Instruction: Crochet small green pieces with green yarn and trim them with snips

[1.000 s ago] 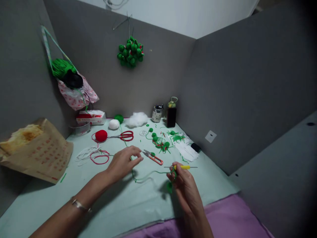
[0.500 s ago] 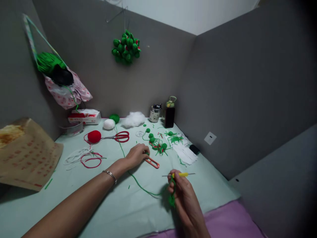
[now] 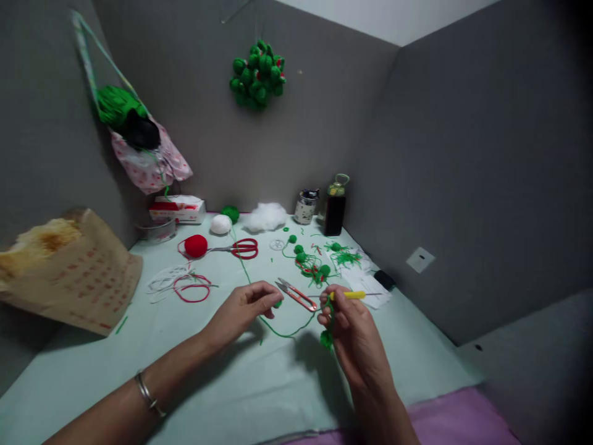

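My left hand (image 3: 250, 309) is closed in a pinch over the table, with a small green piece (image 3: 278, 304) showing at the fingertips; its exact kind is too small to tell. My right hand (image 3: 354, 327) grips a crochet hook (image 3: 353, 295) with a yellow handle. From the same fingers hangs a small green crocheted piece (image 3: 327, 339). A green yarn strand (image 3: 282, 335) loops across the table towards that hand. Orange-handled thread snips (image 3: 299, 298) lie between my two hands, blades pointing up and left.
Red-handled scissors (image 3: 244, 248), a red yarn ball (image 3: 195, 246), a white yarn ball (image 3: 221, 224) and stuffing (image 3: 265, 217) lie farther back. Several green crocheted balls (image 3: 301, 257) and scraps sit behind the snips. A paper bag (image 3: 88, 278) stands at left, a phone (image 3: 335, 216) at the back.
My left hand has left the snips, which now lie free on the table, and has drawn back nearer to me. The right hand still holds the hook. The view has shifted.
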Demonstrator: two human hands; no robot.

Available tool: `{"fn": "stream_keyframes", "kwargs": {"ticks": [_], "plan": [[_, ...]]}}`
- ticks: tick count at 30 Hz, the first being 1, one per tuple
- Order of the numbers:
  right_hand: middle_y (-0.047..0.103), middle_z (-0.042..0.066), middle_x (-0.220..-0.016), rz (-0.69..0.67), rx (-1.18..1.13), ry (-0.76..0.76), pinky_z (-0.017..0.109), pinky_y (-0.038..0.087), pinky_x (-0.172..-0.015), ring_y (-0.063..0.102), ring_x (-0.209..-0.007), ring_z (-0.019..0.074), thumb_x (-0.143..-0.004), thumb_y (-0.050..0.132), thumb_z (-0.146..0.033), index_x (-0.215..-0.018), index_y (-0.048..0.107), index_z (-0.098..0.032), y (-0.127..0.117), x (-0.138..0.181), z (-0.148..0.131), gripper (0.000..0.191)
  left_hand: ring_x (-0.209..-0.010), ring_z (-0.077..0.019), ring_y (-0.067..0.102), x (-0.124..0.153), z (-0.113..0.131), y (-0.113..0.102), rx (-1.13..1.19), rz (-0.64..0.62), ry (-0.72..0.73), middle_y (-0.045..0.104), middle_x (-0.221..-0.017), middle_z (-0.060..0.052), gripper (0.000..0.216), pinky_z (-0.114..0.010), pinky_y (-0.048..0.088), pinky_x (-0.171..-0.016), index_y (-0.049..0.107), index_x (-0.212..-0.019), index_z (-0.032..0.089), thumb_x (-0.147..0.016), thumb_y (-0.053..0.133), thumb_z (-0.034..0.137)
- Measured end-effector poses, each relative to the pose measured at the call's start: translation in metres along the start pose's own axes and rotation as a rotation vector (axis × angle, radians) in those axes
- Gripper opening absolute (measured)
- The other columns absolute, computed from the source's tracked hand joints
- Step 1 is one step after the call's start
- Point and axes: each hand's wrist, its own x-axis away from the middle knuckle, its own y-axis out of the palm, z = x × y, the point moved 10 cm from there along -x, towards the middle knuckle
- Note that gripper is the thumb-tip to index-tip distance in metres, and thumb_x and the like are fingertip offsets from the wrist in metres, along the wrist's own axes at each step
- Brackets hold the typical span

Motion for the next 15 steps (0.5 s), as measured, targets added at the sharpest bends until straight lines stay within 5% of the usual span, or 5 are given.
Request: {"fn": "stream_keyframes", "kwargs": {"ticks": [7,15], "plan": [[0.067,0.001,-0.083,-0.18,0.4,-0.349,0.021,0.05,-0.05,0.061,-0.056,0.0082,-0.091,0.07,-0.034,-0.09,0.075,-0.02,0.043,0.012,0.012,0.014,-0.076,-0.0153,0.064,0.022,-0.023,-0.017,0.251,0.124,-0.032,0.06,-0.082,0.003,0.035,-0.032,0.055,-0.078,0.061,-0.109,0.023,-0.079,0.076,0.033],[0.066,0.001,-0.088,-0.243,0.658,-0.608,0.025,0.048,-0.052,0.058,-0.056,0.0081,-0.096,0.06,-0.017,-0.097,0.074,-0.024,0.052,0.033,0.007,0.015,-0.07,-0.0129,0.067,0.029,-0.032,-0.017,0.366,0.124,-0.101,0.065,-0.076,0.003,0.019,-0.028,0.052,-0.073,0.066,-0.085,0.019,-0.077,0.081,0.029]]}}
